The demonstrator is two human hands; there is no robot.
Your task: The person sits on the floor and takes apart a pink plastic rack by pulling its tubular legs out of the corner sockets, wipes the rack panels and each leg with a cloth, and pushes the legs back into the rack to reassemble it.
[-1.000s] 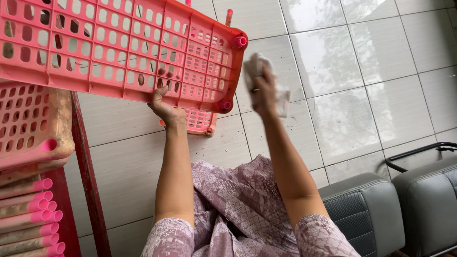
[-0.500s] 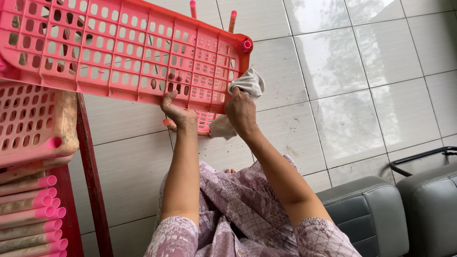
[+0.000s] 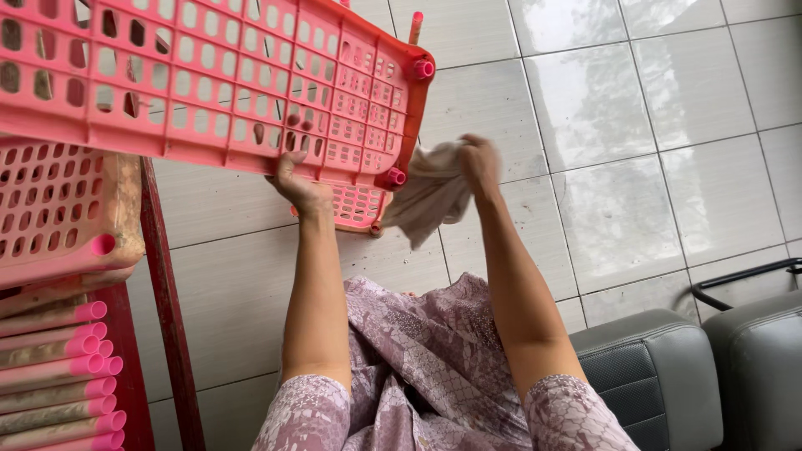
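Steady the pink rack shelf (image 3: 217, 92) with your left hand (image 3: 296, 188) clamped on its edge while your right hand (image 3: 480, 163), pinching the cloth (image 3: 430, 196), wipes its corner

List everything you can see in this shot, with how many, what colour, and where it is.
Perforated plastic shelf panel: one, pink, upper left, tilted, gripped at its lower edge.
Second perforated panel: one, pink and grimy, left edge, below the first.
Plastic tubes: several, pink, stacked at lower left.
Wooden post: one, dark red, left, beside the tubes.
Cloth: one, off-white, centre, by the panel's corner.
Floor tiles: many, pale grey, glossy, across the background.
Cushioned seats: two, grey, lower right.
Patterned garment: one, mauve, bottom centre.
Left hand: holding the tilted panel's edge.
Right hand: gripping the cloth.
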